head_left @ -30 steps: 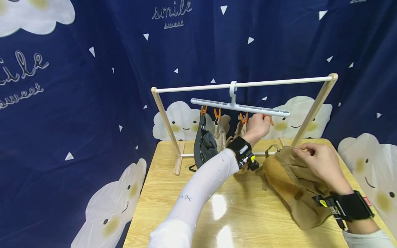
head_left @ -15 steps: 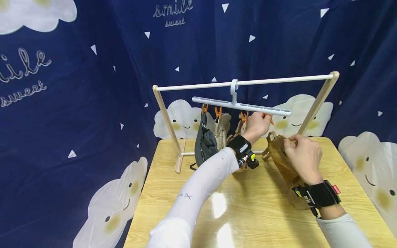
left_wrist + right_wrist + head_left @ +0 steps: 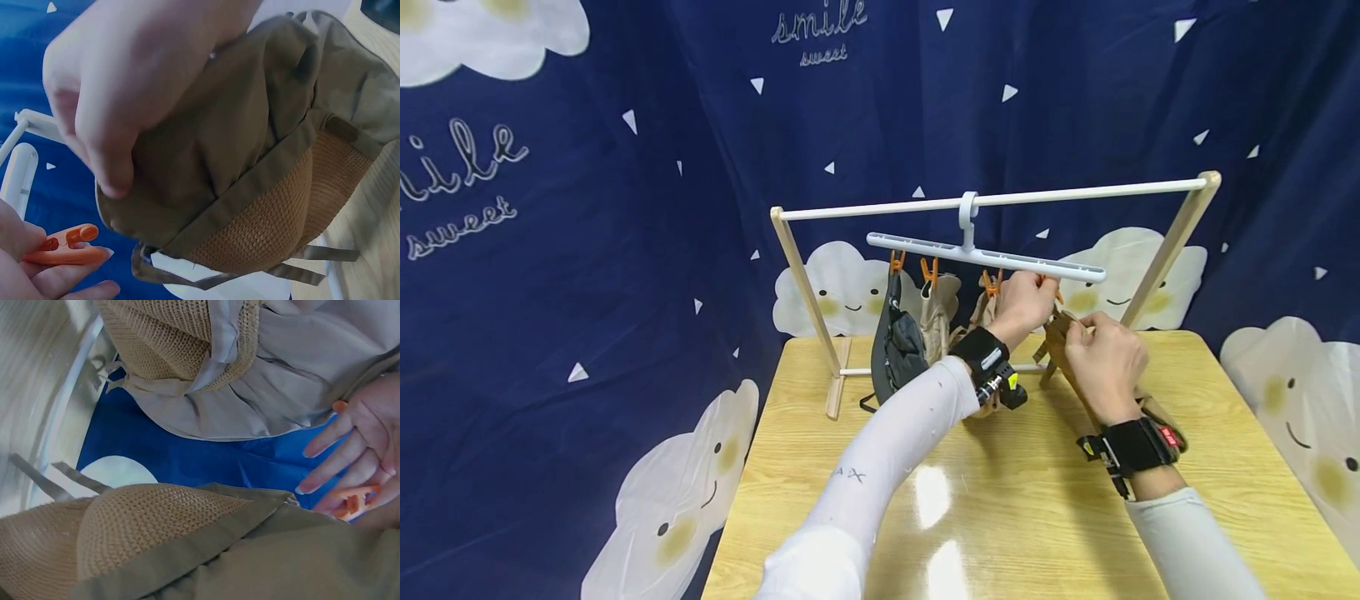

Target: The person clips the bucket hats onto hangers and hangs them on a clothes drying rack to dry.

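Observation:
Under the right end of the white hanger (image 3: 925,247), my left hand (image 3: 1021,302) pinches an orange clip (image 3: 69,247) between thumb and fingers. My right hand (image 3: 1108,358) grips the edge of a brown sun hat (image 3: 219,156) with a woven mesh part and thin straps. In the left wrist view the hat's held edge is close to the clip but apart from it. Most of this hat is hidden behind my right hand and forearm in the head view. A paler hat (image 3: 187,344) hangs beside it, seen in the right wrist view.
The hanger hooks over the bar of a wooden rack (image 3: 1075,193). Further orange clips (image 3: 929,271) on it hold a dark grey hat (image 3: 901,346) and a beige hat (image 3: 934,321). The rack stands on a wooden table (image 3: 1000,517) before a blue curtain (image 3: 1037,125).
My right hand has carried the brown hat leftward and up from the table's right side, close to the clip. My left hand has stayed at the clip.

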Available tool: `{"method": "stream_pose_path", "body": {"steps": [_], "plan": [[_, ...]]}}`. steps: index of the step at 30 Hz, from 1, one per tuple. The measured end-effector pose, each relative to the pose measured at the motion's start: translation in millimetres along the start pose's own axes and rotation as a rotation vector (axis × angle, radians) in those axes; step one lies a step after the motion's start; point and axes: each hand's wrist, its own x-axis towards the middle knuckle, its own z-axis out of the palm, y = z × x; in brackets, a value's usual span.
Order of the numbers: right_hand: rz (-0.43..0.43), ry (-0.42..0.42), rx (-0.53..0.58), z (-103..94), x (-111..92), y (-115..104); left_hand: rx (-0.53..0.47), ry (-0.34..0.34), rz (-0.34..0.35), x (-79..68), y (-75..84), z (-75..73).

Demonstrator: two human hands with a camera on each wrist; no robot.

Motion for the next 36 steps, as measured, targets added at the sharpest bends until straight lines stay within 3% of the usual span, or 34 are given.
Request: {"method": "stream_pose_path", "body": {"steps": [13,23,36], "plan": [[0.009,0.041,0.033,27.3,0.6,-5.0,0.019,0.048,0.010,-5.1,1.1,3.1],[0.004,0.039,0.042,32.6,9.4,-11.3,-0.030,0.066,0.010,-1.5,-2.4,7.6],[0.022,0.016,0.073,30.4,18.3,-15.0,-0.010,0.070,0.008,1.5,-3.4,11.4]]}}
